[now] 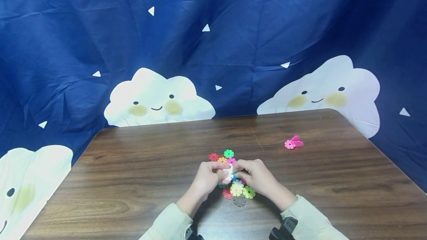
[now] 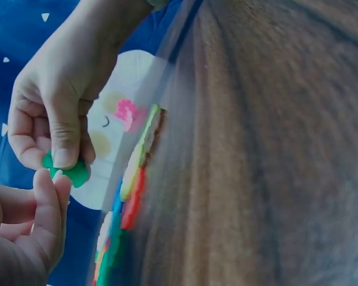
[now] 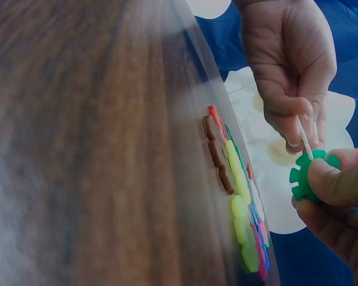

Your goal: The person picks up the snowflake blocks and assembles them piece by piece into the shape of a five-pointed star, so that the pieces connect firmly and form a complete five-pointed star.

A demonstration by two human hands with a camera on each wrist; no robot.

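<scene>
Over the middle of the table, my left hand [image 1: 205,179] pinches a white notched disc [image 1: 228,173] between thumb and fingers. My right hand [image 1: 259,177] pinches a green notched disc [image 3: 299,179]. In the right wrist view the white disc is edge-on and meets the green disc's rim; how deep it sits in a notch I cannot tell. Beneath both hands lie several colourful notched discs, among them a pale yellow disc [image 1: 236,190], a brown disc [image 1: 239,200] and a bright green disc [image 1: 228,153]. My hands hide part of this group.
Some pink notched discs [image 1: 290,144], apparently joined, lie farther off to the right on the brown wooden table [image 1: 140,173]. A blue cloth [image 1: 233,47] with white clouds hangs behind the table's far edge.
</scene>
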